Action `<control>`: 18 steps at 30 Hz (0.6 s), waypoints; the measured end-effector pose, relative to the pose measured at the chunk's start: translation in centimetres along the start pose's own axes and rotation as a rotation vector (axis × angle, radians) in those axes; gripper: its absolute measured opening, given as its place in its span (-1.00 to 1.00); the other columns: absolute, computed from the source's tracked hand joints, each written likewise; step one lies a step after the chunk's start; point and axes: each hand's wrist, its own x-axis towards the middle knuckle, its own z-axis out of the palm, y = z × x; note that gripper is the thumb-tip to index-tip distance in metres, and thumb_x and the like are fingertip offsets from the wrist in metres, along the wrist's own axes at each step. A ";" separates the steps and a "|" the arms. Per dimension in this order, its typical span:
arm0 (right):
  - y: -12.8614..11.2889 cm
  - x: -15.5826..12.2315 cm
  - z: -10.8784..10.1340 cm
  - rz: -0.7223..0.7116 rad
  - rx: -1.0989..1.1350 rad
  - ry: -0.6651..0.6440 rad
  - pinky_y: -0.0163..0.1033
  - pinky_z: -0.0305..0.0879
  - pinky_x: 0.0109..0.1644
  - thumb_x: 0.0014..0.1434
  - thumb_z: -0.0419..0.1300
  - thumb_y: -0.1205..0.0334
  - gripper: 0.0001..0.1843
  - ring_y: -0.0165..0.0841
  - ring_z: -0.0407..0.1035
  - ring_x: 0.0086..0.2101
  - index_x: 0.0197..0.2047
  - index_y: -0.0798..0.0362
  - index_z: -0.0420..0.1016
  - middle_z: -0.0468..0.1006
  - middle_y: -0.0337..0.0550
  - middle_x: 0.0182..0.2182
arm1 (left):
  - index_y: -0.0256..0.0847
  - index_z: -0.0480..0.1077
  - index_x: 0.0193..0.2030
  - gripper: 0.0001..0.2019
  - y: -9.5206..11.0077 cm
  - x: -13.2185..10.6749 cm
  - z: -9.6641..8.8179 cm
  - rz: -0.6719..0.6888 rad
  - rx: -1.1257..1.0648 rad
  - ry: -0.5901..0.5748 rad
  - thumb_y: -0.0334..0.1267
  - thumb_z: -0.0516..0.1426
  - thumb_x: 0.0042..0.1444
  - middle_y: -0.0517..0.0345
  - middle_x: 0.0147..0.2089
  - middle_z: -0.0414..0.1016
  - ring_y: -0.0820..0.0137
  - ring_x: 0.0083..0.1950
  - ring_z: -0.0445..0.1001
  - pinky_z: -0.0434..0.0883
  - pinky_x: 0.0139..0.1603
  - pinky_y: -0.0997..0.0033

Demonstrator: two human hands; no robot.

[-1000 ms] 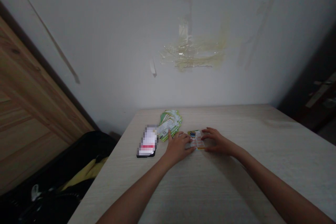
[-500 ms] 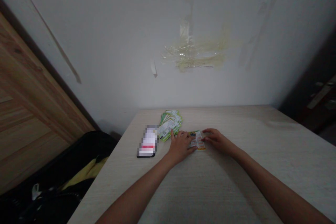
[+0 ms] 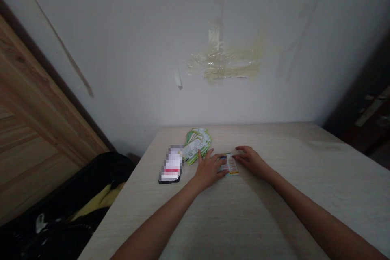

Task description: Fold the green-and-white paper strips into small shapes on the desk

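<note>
A small printed card (image 3: 230,165) with red text and a yellow-orange lower strip lies on the table. My left hand (image 3: 210,168) rests on its left part, fingers spread and pressing it down. At the card's upper right edge is my right hand (image 3: 250,160); its fingers are stretched out, and a fingertip touches the card or lies just beside it. The left side of the card is hidden beneath my left fingers. Just beyond my left hand lies a fanned pile of green-and-white printed cards (image 3: 197,146).
A phone (image 3: 172,166) with a lit, blurred screen lies left of the pile. The pale wooden table (image 3: 243,219) meets a wall (image 3: 137,69) marked with old tape (image 3: 224,63). Left of the table, lower down, is a dark bag or cloth (image 3: 115,166) with something yellow.
My right hand has shifted slightly up and left along the card's upper edge. My left fingers have spread a little more. The pile and phone have not moved.
</note>
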 end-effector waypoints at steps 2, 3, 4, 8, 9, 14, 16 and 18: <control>-0.1 0.2 0.0 -0.005 -0.045 0.009 0.07 0.19 0.22 0.29 0.05 0.00 -0.65 -0.12 0.25 0.12 -0.04 -0.14 0.59 0.40 -0.05 0.11 | 0.17 0.38 0.10 -0.64 0.0 0.0 0.0 -0.009 -0.004 -0.006 0.12 0.08 0.20 0.26 0.25 0.34 0.01 0.40 0.00 -0.39 0.25 -0.55; -0.1 0.3 0.0 -0.006 -0.063 0.012 0.07 0.19 0.21 0.29 0.04 0.01 -0.65 -0.11 0.25 0.12 -0.02 -0.14 0.58 0.40 -0.04 0.11 | 0.17 0.38 0.10 -0.63 0.1 0.0 0.0 -0.014 -0.005 -0.011 0.12 0.08 0.20 0.25 0.25 0.34 0.01 0.40 0.00 -0.39 0.26 -0.54; -0.3 0.3 -0.1 -0.006 -0.080 0.015 0.07 0.19 0.21 0.30 0.03 0.02 -0.65 -0.11 0.25 0.12 -0.01 -0.15 0.58 0.39 -0.03 0.12 | 0.16 0.38 0.10 -0.63 0.1 0.0 0.0 -0.018 -0.004 -0.014 0.11 0.08 0.20 0.24 0.25 0.34 0.01 0.40 0.00 -0.39 0.27 -0.53; -0.8 0.3 -0.1 0.026 -0.144 0.006 0.07 0.18 0.20 0.31 0.03 0.04 -0.65 -0.09 0.23 0.14 0.04 -0.19 0.54 0.37 -0.04 0.13 | 0.16 0.38 0.11 -0.63 0.1 0.0 -0.1 -0.018 -0.012 -0.011 0.11 0.08 0.20 0.22 0.25 0.35 0.00 0.40 -0.01 -0.43 0.28 -0.50; -1.0 0.3 -0.1 0.038 -0.161 0.003 0.07 0.18 0.20 0.30 0.03 0.05 -0.65 -0.09 0.23 0.15 0.06 -0.20 0.52 0.37 -0.05 0.14 | 0.17 0.38 0.11 -0.63 0.1 0.0 -0.1 -0.016 -0.016 -0.009 0.11 0.08 0.20 0.22 0.25 0.35 0.00 0.40 -0.01 -0.45 0.27 -0.50; -1.6 0.1 0.0 0.054 -0.217 -0.005 0.08 0.19 0.17 0.31 0.02 0.04 -0.62 -0.10 0.23 0.14 0.14 -0.21 0.44 0.34 -0.02 0.14 | 0.17 0.39 0.08 -0.66 0.0 -0.2 -0.1 -0.007 -0.037 -0.001 0.10 0.08 0.20 0.26 0.25 0.35 0.01 0.41 -0.02 -0.53 0.25 -0.50; -1.7 0.0 -0.1 0.047 -0.217 -0.005 0.09 0.19 0.17 0.30 0.03 0.04 -0.60 -0.09 0.22 0.14 0.16 -0.20 0.42 0.33 -0.01 0.14 | 0.16 0.39 0.07 -0.66 0.0 -0.2 -0.2 -0.006 -0.034 0.005 0.09 0.09 0.20 0.25 0.24 0.36 0.02 0.40 -0.02 -0.55 0.25 -0.48; -1.6 -0.1 -0.1 0.043 -0.191 0.017 0.08 0.21 0.16 0.27 0.07 0.05 -0.56 -0.09 0.22 0.14 0.20 -0.16 0.37 0.31 0.02 0.14 | 0.15 0.39 0.08 -0.66 0.1 -0.2 -0.2 -0.008 -0.025 0.006 0.09 0.09 0.20 0.24 0.24 0.36 0.03 0.40 -0.01 -0.56 0.26 -0.47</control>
